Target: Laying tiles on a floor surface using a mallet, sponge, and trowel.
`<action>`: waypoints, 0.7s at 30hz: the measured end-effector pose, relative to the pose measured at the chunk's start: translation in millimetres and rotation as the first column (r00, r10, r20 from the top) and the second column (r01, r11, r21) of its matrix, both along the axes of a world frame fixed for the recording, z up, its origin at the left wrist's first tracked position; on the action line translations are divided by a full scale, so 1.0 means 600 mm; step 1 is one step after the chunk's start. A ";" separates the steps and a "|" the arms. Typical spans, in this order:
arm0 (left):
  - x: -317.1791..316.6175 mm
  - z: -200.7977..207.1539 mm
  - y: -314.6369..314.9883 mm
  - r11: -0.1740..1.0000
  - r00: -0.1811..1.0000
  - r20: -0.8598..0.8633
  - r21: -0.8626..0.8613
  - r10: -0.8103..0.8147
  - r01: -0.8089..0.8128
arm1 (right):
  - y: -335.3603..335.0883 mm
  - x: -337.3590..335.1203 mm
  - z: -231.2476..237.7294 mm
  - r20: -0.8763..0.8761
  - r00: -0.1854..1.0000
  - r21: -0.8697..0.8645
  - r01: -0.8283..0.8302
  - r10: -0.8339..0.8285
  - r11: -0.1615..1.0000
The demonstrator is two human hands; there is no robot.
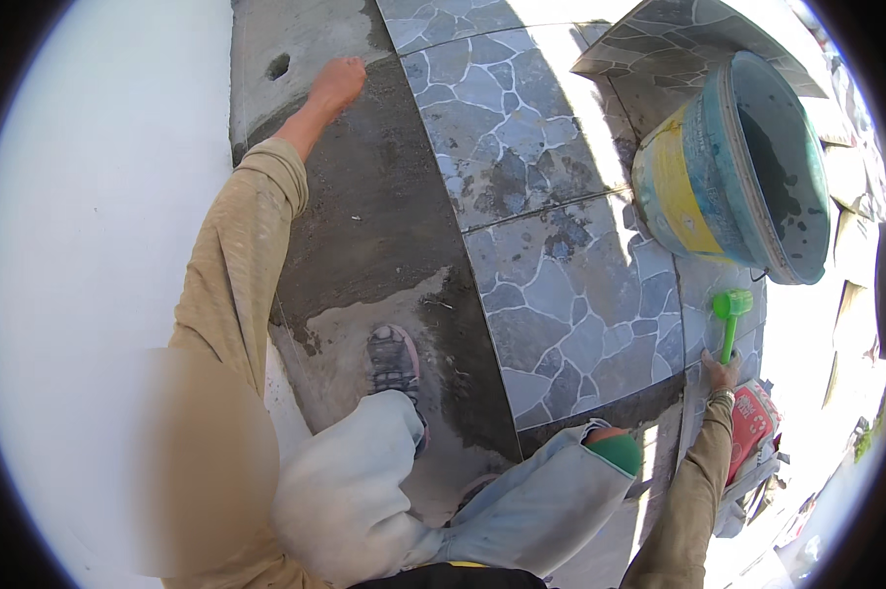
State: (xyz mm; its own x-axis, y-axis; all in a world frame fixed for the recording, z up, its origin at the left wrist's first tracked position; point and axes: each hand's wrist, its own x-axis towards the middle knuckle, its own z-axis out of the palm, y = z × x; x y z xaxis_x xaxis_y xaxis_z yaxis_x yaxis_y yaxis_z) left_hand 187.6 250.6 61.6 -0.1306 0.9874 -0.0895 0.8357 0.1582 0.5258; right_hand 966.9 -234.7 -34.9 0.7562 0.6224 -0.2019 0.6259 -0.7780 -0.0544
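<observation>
My left hand [339, 84] is closed in a fist over the dark, damp strip of mortar [364, 206]; whatever its fingers hold, if anything, is hidden. On the right, my right hand [721, 371] grips the handle of a bright green mallet [732, 306], whose head points away from me. That mallet is at the edge of the grey stone-patterned tiles [561, 314], below a large bucket [693, 187]. The bucket is blue-green with a yellow band, and its open mouth is tilted to the right.
A white wall [100, 226] runs along the left. Behind the bucket a loose patterned tile [674, 44] leans at an angle. A red bag [750, 427] lies by my right forearm. The far concrete has a small hole [278, 66]. My shoe [394, 363] stands on the mortar strip.
</observation>
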 end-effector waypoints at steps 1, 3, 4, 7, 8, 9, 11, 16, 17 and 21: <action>0.006 -0.008 -0.013 0.988 0.999 -0.033 0.153 -0.014 0.019 | 0.001 -0.005 0.006 -0.004 1.000 -0.011 0.031 -0.031 0.999; 0.005 -0.019 -0.044 1.000 0.994 0.108 -0.016 0.013 -0.011 | 0.005 -0.017 0.018 -0.041 0.996 -0.036 0.078 -0.079 0.996; 0.006 -0.023 -0.063 0.997 0.987 0.155 -0.060 -0.035 0.045 | 0.006 -0.023 0.020 -0.005 0.993 -0.054 0.117 -0.117 0.992; 0.003 -0.015 -0.146 0.974 0.965 0.238 -0.165 -0.114 0.156 | -0.002 -0.038 0.020 0.065 0.984 -0.105 0.174 -0.168 0.979; -0.008 0.004 -0.170 0.950 0.963 0.253 -0.270 -0.089 0.158 | -0.011 -0.046 0.016 0.083 0.972 -0.098 0.226 -0.218 0.969; -0.025 0.022 -0.205 0.943 0.961 0.266 -0.294 -0.076 0.156 | -0.024 -0.049 0.015 -0.013 0.966 -0.012 0.260 -0.260 0.966; -0.053 0.061 -0.258 0.952 0.978 0.209 -0.302 0.011 0.054 | -0.052 -0.061 0.007 0.037 0.986 0.071 0.158 -0.160 0.985; -0.120 0.194 -0.390 0.930 0.942 0.324 -0.365 0.090 0.036 | -0.116 -0.058 -0.001 0.062 0.995 0.130 0.070 -0.078 0.989; -0.119 0.212 -0.402 0.930 0.950 0.298 -0.366 0.091 0.026 | -0.115 -0.055 0.000 0.061 0.996 0.144 0.049 -0.058 0.988; -0.103 0.272 -0.449 0.939 0.955 0.293 -0.338 0.040 0.065 | -0.055 -0.051 0.031 0.059 0.993 0.201 0.089 -0.103 0.976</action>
